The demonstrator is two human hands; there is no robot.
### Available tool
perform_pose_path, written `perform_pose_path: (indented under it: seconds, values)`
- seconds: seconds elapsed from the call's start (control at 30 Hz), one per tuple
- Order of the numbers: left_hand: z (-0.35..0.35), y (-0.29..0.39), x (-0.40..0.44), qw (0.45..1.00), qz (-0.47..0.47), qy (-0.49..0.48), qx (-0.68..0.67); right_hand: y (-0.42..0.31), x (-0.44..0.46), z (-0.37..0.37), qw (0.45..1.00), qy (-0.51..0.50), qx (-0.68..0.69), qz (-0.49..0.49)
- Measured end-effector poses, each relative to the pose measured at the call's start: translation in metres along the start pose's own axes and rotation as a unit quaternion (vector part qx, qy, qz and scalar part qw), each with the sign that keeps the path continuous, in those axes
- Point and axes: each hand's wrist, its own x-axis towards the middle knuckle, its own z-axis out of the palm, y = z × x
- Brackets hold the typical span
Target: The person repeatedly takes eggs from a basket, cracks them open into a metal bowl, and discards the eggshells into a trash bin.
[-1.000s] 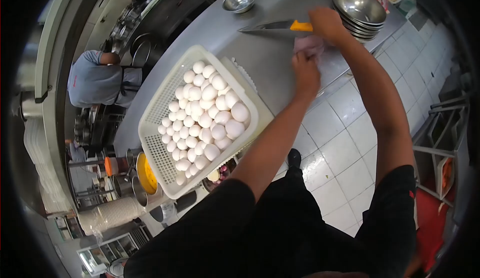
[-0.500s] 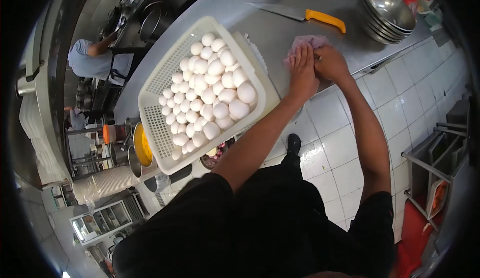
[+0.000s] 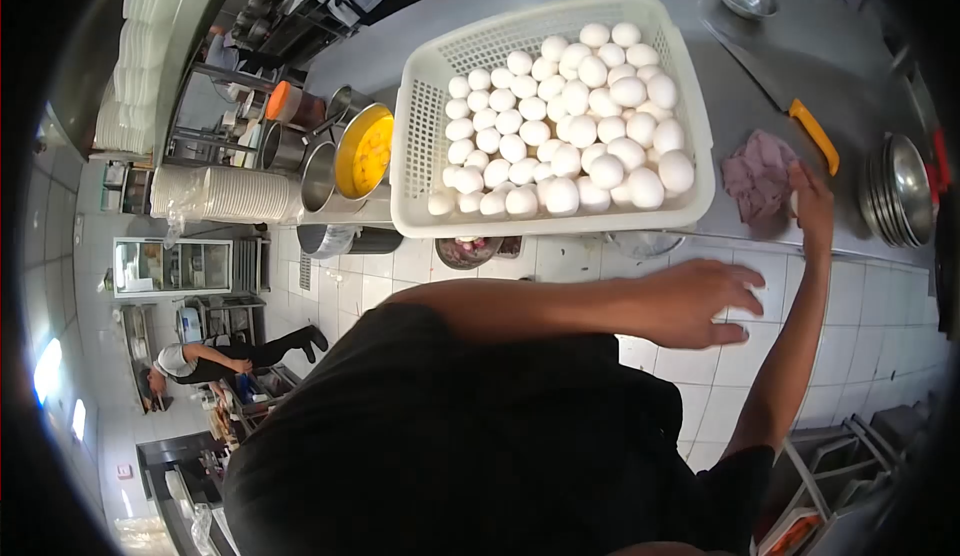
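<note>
- A worker's right hand (image 3: 814,206) meets the edge of a crumpled pink cloth (image 3: 757,174) on the steel table (image 3: 740,101); whether its grip holds the fabric cannot be told
- The left hand (image 3: 695,301) hangs beyond the table, grip loosely spread and holding nothing
- A basket's (image 3: 550,226) walls likely keep heaped eggs (image 3: 575,106) from rolling
- Stacked bowls (image 3: 905,191) presumably save room; a knife (image 3: 800,116) lies flat
- No brand or lettering is readable
</note>
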Motion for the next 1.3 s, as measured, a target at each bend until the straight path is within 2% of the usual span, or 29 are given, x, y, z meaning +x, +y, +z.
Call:
perform_pose_path:
  seconds: [0.03, 0.07, 0.1, 0.13, 0.17, 0.2, 0.23, 0.3, 0.37, 0.43, 0.53, 0.6, 0.63, 0.67, 0.7, 0.77, 0.8, 0.87, 0.93, 0.97, 1.03, 1.1, 1.17, 1.23, 1.27, 1.3]
  values:
    - [-0.030, 0.018, -0.010, 0.999, -0.023, 0.036, -0.023, -0.006, -0.012, -0.008, 0.998, 0.002, 0.050, 0.030]
    - [-0.044, 0.006, -0.020, 0.991, 0.025, 0.134, 0.001, -0.011, -0.024, -0.015, 0.993, 0.006, 0.099, 0.059]
    - [-0.068, 0.001, -0.029, 0.983, 0.008, 0.169, 0.073, -0.013, -0.037, -0.022, 0.985, 0.012, 0.146, 0.087]
    - [-0.085, -0.009, -0.040, 0.970, -0.044, 0.210, 0.117, 0.003, -0.046, -0.031, 0.964, -0.017, 0.253, 0.079]
    - [-0.097, -0.028, -0.052, 0.953, -0.057, 0.218, 0.204, 0.006, -0.063, -0.029, 0.944, 0.003, 0.319, 0.081]
    - [-0.106, -0.040, -0.061, 0.950, -0.099, 0.187, 0.228, 0.005, -0.080, -0.025, 0.921, 0.019, 0.381, 0.082]
    - [-0.109, -0.054, -0.068, 0.956, -0.091, 0.167, 0.222, 0.006, -0.099, -0.021, 0.893, 0.032, 0.442, 0.083]
    - [-0.112, -0.079, -0.080, 0.963, -0.080, 0.138, 0.216, 0.008, -0.134, -0.012, 0.882, 0.003, 0.464, 0.079]
    - [-0.109, -0.100, -0.081, 0.958, -0.034, 0.149, 0.242, -0.008, -0.172, -0.001, 0.901, -0.029, 0.427, 0.076]
    - [-0.113, -0.106, -0.086, 0.962, -0.013, 0.163, 0.218, -0.038, -0.207, 0.021, 0.922, -0.005, 0.385, 0.035]
    - [-0.127, -0.092, -0.107, 0.963, 0.002, 0.234, 0.135, -0.112, -0.256, 0.070, 0.950, 0.072, 0.302, -0.034]
    - [-0.155, -0.068, -0.143, 0.958, -0.042, 0.263, -0.103, -0.151, -0.287, 0.114, 0.958, 0.109, 0.252, -0.077]
    - [-0.169, -0.057, -0.163, 0.935, -0.062, 0.268, -0.223, -0.167, -0.298, 0.136, 0.961, 0.113, 0.232, -0.096]
    - [-0.187, -0.050, -0.189, 0.882, -0.074, 0.260, -0.385, -0.183, -0.309, 0.160, 0.963, 0.118, 0.212, -0.114]
    - [-0.197, -0.058, -0.212, 0.812, -0.036, 0.291, -0.504, -0.201, -0.319, 0.195, 0.958, 0.113, 0.218, -0.149]
    - [-0.223, -0.068, -0.260, 0.693, -0.057, 0.358, -0.623, -0.234, -0.337, 0.258, 0.954, 0.037, 0.260, -0.145]
    - [-0.240, -0.076, -0.285, 0.666, -0.065, 0.371, -0.643, -0.248, -0.344, 0.286, 0.954, -0.032, 0.253, -0.159]
    - [-0.267, -0.094, -0.330, 0.627, -0.082, 0.407, -0.659, -0.273, -0.354, 0.344, 0.949, -0.086, 0.221, -0.207]
    - [-0.283, -0.110, -0.361, 0.600, -0.100, 0.451, -0.653, -0.293, -0.364, 0.393, 0.934, -0.079, 0.170, -0.305]
    - [-0.287, -0.116, -0.372, 0.605, -0.096, 0.457, -0.646, -0.303, -0.362, 0.417, 0.900, -0.045, 0.171, -0.399]
    - [-0.294, -0.126, -0.393, 0.610, -0.085, 0.476, -0.628, -0.333, -0.377, 0.435, 0.868, 0.002, 0.094, -0.488]
    - [-0.297, -0.130, -0.399, 0.577, -0.089, 0.523, -0.621, -0.345, -0.378, 0.452, 0.829, 0.045, 0.067, -0.553]
    - [-0.300, -0.124, -0.407, 0.557, -0.094, 0.553, -0.613, -0.350, -0.376, 0.468, 0.790, 0.082, 0.030, -0.607]
    - [-0.304, -0.132, -0.410, 0.576, -0.062, 0.528, -0.620, -0.339, -0.365, 0.490, 0.750, 0.115, -0.014, -0.651]
    - [-0.302, -0.138, -0.411, 0.586, -0.047, 0.514, -0.624, -0.330, -0.359, 0.497, 0.773, 0.056, -0.079, -0.627]
    - [-0.300, -0.142, -0.409, 0.581, -0.043, 0.512, -0.631, -0.326, -0.354, 0.498, 0.775, 0.037, -0.091, -0.625]
